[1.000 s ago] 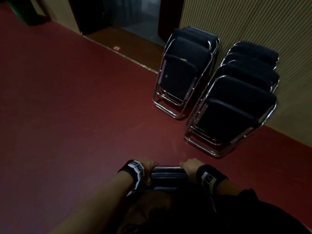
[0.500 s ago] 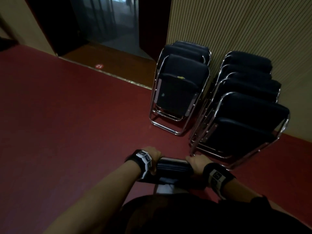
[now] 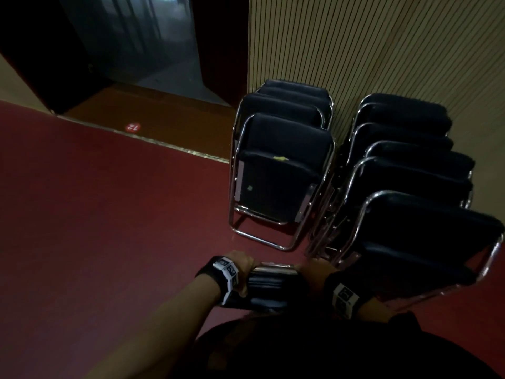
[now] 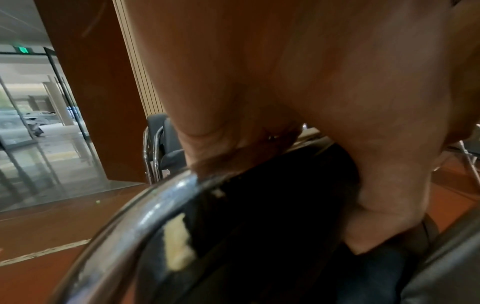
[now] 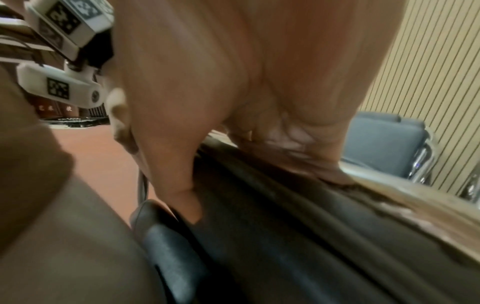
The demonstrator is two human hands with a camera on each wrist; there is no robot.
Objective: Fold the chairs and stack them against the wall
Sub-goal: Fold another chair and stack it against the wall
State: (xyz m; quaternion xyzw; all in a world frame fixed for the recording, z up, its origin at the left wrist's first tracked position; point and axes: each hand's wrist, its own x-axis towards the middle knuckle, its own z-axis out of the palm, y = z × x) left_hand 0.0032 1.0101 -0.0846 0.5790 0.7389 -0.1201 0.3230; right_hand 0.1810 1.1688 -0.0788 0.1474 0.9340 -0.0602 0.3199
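I carry a folded black chair [image 3: 273, 283] with a chrome frame in front of my body, seen edge-on from above. My left hand [image 3: 241, 265] grips its top edge on the left, and my right hand [image 3: 318, 273] grips it on the right. The left wrist view shows my fingers curled over the chrome tube [image 4: 145, 214] and black padding. In the right wrist view my right hand [image 5: 259, 102] wraps the padded top [image 5: 285, 205]. Two stacks of folded chairs lean on the slatted wall [image 3: 382, 50]: a left stack [image 3: 281, 170] and a right stack [image 3: 410, 203], both just ahead.
Dark red floor [image 3: 109, 214] spreads to the left. A doorway with glass doors [image 3: 142, 45] and a brown threshold bearing a round red "12" sticker [image 3: 132, 127] lies at the back left, beside the wall's corner.
The two stacks have come nearer and now sit larger in view. Both hands keep the same grip on the folded chair.
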